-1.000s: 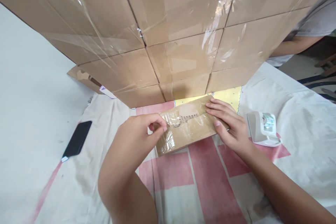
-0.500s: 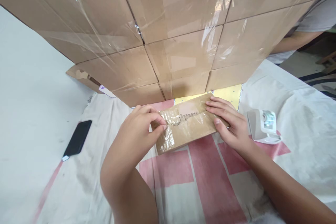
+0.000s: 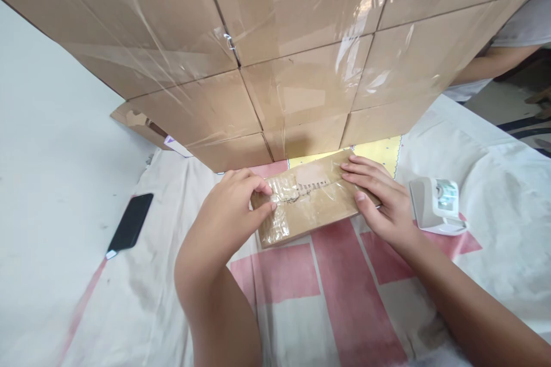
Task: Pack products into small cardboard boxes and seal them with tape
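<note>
A small flat cardboard box, wrapped in clear tape, lies on a white and pink cloth. My left hand grips its left end, with thumb and fingers pinching at the crumpled tape on top. My right hand lies flat over the box's right end, fingers together and pressing down on it. A torn strip of tape runs across the middle of the box top.
A tall stack of taped cardboard boxes rises right behind the small box. A black phone lies at the left. A white device sits at the right. Another person's arm shows at the far right.
My left hand has slid a little further onto the box's left end. The right hand and the box have stayed put.
</note>
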The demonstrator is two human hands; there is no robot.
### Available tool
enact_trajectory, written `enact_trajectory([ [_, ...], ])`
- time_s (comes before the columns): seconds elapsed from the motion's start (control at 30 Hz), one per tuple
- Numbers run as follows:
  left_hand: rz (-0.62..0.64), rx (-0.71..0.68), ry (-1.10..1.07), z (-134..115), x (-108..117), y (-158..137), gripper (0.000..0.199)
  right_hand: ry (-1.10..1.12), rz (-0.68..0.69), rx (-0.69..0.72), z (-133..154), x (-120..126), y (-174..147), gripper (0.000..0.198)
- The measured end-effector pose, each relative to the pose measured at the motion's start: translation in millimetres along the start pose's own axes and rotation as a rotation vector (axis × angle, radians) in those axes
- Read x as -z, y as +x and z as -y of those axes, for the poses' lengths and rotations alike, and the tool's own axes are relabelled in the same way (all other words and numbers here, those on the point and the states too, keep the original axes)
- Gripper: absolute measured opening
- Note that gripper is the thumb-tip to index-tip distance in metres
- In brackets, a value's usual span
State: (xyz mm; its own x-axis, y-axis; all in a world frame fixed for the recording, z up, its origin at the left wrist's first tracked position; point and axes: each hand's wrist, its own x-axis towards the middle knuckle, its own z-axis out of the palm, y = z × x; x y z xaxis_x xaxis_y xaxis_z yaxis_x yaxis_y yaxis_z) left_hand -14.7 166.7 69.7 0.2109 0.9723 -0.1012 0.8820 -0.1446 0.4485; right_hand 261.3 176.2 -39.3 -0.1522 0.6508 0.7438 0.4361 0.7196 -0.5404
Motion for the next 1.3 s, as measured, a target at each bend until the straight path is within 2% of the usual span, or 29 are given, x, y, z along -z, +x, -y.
enact_trajectory([
  [0.3,-0.026,0.03,-0.027,5.3,-3.6,9.3,0.009,-0.003,0.0,-0.013,1.7,0.4,1.5,0.029],
  [0.47,-0.115,0.072,-0.023,16.4,-4.7,15.1,0.037,-0.014,0.007,-0.004,0.6,0.7,0.0,0.032],
  [0.57,-0.039,0.09,-0.165,27.1,-5.0,22.5,0.049,-0.019,0.011,0.004,0.3,0.5,-0.1,0.033],
  [0.7,0.084,0.056,-0.287,32.8,-4.8,29.4,0.033,-0.021,0.01,0.006,0.4,0.3,-0.1,0.033],
  [0.8,0.081,0.066,-0.273,31.3,-5.7,30.5,0.027,-0.028,0.003,-0.002,0.4,0.4,-0.6,0.031],
  [0.93,0.063,0.071,-0.241,30.3,-7.9,30.8,0.029,-0.032,0.002,-0.005,0.2,0.5,-1.1,0.03],
  [1.07,0.065,0.047,-0.238,31.1,-6.4,29.8,0.035,-0.024,-0.01,-0.015,0.8,0.3,-0.9,0.028],
  [1.23,0.162,0.015,-0.291,34.5,-0.3,25.6,0.055,-0.024,-0.013,-0.042,2.1,-0.1,-1.3,0.027],
  [1.3,0.176,-0.002,-0.297,34.8,1.2,24.1,0.056,-0.026,-0.014,-0.047,2.1,-0.4,-1.8,0.026],
])
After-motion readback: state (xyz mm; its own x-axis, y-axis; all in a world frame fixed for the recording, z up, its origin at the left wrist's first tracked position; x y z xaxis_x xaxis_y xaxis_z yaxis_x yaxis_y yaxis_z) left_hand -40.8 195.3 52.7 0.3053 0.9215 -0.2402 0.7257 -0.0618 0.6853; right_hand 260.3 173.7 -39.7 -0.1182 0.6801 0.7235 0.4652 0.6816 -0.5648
